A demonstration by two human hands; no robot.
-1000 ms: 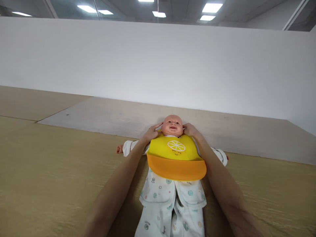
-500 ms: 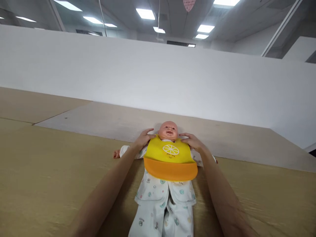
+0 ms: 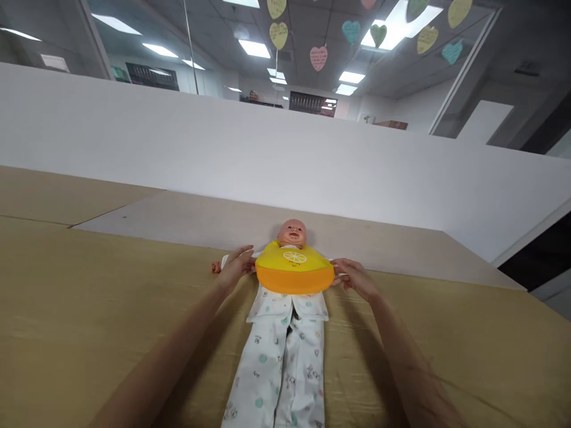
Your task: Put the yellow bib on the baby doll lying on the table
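Observation:
A baby doll lies face up, dressed in a white patterned outfit. On its chest is a yellow bib with a citrus-slice print and an orange catch pocket. My left hand grips the bib's left edge by the pocket corner, its index finger partly raised. At the opposite corner, my right hand has its fingertips closed on the bib's right edge. The doll's left-side hand shows beyond my left hand; its other arm is mostly hidden.
The doll rests on a tan table surface. A grey strip and a low white wall lie behind its head. Above the wall is glass with paper hearts on it. A dark gap shows at the right.
Both hands have moved from beside the doll's neck down and outward to the bib's pocket corners. The view has tilted up and drawn back, showing more hearts and more of the legs.

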